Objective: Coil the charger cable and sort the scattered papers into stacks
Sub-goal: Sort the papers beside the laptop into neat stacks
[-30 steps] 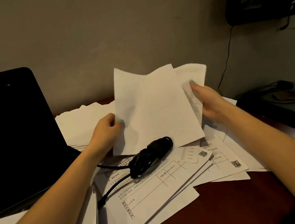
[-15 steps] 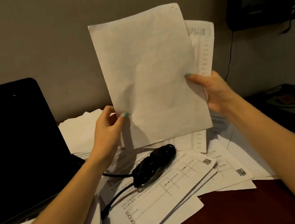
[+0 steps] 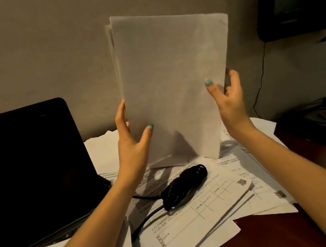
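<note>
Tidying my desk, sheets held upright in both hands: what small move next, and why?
Probably tap the sheets down on the desk papers to square them: one sheet juts out top left; left hand and right hand grip its sides.

Showed white held sheets (image 3: 171,78), a black coiled cable (image 3: 182,187), black-ruled tables on scattered papers (image 3: 197,222), perhaps a reddish-brown desk (image 3: 271,237).
</note>
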A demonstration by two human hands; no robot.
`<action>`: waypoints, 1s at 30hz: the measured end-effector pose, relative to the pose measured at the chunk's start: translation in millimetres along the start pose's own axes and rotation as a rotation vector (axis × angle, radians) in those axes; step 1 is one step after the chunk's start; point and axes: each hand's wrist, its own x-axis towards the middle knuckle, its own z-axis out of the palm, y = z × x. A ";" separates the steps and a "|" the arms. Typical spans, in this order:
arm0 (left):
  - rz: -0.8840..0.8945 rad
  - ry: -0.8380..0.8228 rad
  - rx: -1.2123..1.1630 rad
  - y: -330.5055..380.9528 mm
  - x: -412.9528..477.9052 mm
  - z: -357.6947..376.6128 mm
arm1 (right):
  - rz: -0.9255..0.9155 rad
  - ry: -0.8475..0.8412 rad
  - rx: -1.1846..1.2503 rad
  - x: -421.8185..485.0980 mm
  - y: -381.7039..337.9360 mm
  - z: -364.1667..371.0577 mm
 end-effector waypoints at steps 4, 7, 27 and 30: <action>-0.106 0.035 -0.042 -7.8 3.3 -5.5 | 0.018 -0.064 -0.173 -11.1 15.1 1.7; -0.225 0.067 -0.071 -9.0 6.3 -8.6 | 0.084 -0.055 -0.202 -21.5 23.4 4.1; -0.513 -0.092 -0.187 -2.4 5.4 1.1 | 0.474 -0.025 0.084 -31.0 24.7 -6.0; -0.536 -0.128 -0.209 21.5 8.2 5.2 | 0.430 0.033 0.115 -31.0 0.7 -14.5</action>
